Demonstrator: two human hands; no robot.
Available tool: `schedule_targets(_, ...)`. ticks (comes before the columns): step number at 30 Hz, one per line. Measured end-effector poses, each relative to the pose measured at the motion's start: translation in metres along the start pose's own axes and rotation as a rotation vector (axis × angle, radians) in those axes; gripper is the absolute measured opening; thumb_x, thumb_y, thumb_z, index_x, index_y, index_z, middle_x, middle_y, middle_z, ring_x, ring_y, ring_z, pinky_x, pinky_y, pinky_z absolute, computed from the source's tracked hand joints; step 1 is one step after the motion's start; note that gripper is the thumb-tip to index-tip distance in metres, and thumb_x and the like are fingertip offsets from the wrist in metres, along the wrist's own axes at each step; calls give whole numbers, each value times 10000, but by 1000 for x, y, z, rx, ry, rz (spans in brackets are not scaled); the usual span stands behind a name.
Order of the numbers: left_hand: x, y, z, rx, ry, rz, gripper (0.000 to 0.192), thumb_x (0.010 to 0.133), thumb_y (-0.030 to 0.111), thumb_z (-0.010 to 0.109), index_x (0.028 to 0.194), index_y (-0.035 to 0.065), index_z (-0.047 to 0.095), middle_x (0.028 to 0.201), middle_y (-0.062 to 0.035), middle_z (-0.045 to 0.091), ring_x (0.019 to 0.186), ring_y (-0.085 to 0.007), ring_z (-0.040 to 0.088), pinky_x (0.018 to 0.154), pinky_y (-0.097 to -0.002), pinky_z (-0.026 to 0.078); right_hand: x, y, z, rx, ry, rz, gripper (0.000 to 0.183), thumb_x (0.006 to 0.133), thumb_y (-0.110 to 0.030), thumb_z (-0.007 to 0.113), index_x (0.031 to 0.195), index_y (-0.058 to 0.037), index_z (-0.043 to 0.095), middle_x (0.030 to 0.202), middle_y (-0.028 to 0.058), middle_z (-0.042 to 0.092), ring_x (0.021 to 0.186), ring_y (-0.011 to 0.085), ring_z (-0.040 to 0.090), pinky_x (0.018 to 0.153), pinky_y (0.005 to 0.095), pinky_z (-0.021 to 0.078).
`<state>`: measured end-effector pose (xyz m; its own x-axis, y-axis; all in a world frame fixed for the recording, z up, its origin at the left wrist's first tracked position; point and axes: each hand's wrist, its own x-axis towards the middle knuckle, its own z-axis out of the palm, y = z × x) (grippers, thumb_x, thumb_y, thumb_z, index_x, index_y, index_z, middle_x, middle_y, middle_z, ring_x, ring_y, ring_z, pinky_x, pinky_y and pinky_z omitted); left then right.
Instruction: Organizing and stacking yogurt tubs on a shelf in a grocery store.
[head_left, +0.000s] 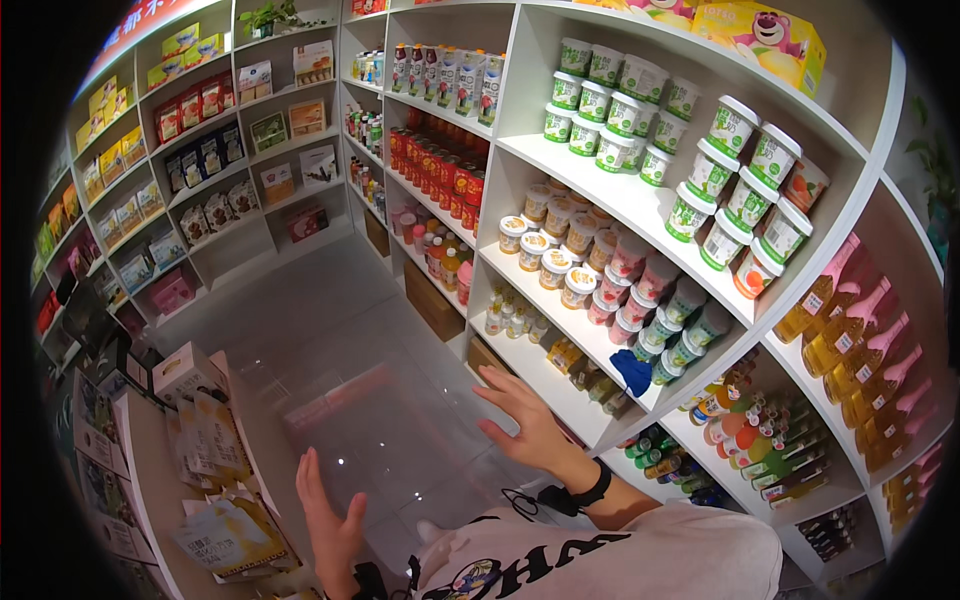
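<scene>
My left hand is raised over the tiled floor with thumb and fingers apart, holding nothing. Nearest to it, on the left, is a low shelf unit with snack bags. My right hand is also in the air, fingers spread and palm bare. It hangs in front of the lower part of a white shelf unit, apparently touching nothing. Higher up on that unit stand stacked green-and-white tubs, with orange-labelled cups one level below. A blue cloth item hangs at a shelf edge.
Red cans and cartons fill shelves farther back. Bottles with pink necks stand on the right. Cardboard boxes sit low under the shelves. Grey floor runs between the units. A white box tops the left unit.
</scene>
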<state>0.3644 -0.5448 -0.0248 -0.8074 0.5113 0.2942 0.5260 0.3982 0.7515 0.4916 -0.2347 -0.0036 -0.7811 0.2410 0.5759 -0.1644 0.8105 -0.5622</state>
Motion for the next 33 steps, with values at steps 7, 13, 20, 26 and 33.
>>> schedule_targets(7, -101, 49, 28, 57, 139, -160, 824, 816, 223, 753, 1503, 16, 347, 1517, -215, 369, 1416, -385, 341, 1157, -459, 295, -42, -10, -19, 99, -268, -109, 528, 801, -132, 769, 1302, -74, 611, 1461, 169, 487, 1351, 371, 464, 1097, 435, 410)
schedule_targets(13, -181, 79, 68, 49, 216, -233, 837, 825, 268, 763, 1504, 26, 338, 1520, -203, 362, 1443, -383, 290, 1171, -455, 277, -83, -17, -21, 183, -466, -48, 465, 852, -107, 704, 1301, -33, 609, 1444, 188, 514, 1325, 377, 489, 1097, 446, 389)
schedule_targets(20, -335, 91, 49, 191, 506, -578, 829, 847, 352, 751, 1495, 25, 350, 1513, -203, 378, 1430, -378, 321, 1165, -453, 292, -122, -88, 37, 305, -795, -379, 472, 862, -100, 691, 1316, -22, 589, 1456, 185, 505, 1336, 375, 481, 1106, 445, 367)
schedule_targets(26, -454, 99, 30, 197, 737, -818, 799, 855, 335, 743, 1486, 23, 366, 1507, -202, 391, 1423, -368, 337, 1165, -443, 297, -176, -179, 108, 426, -1003, -606, 498, 853, -116, 712, 1320, -13, 573, 1436, 188, 516, 1313, 381, 495, 1091, 439, 384)
schedule_targets(33, -588, 90, -18, 185, 823, -995, 757, 875, 312, 727, 1477, 12, 380, 1512, -204, 389, 1412, -355, 357, 1161, -427, 303, -271, -301, 207, 462, -1268, -654, 514, 859, -184, 730, 1331, -56, 574, 1425, 195, 517, 1299, 370, 505, 1046, 422, 440)
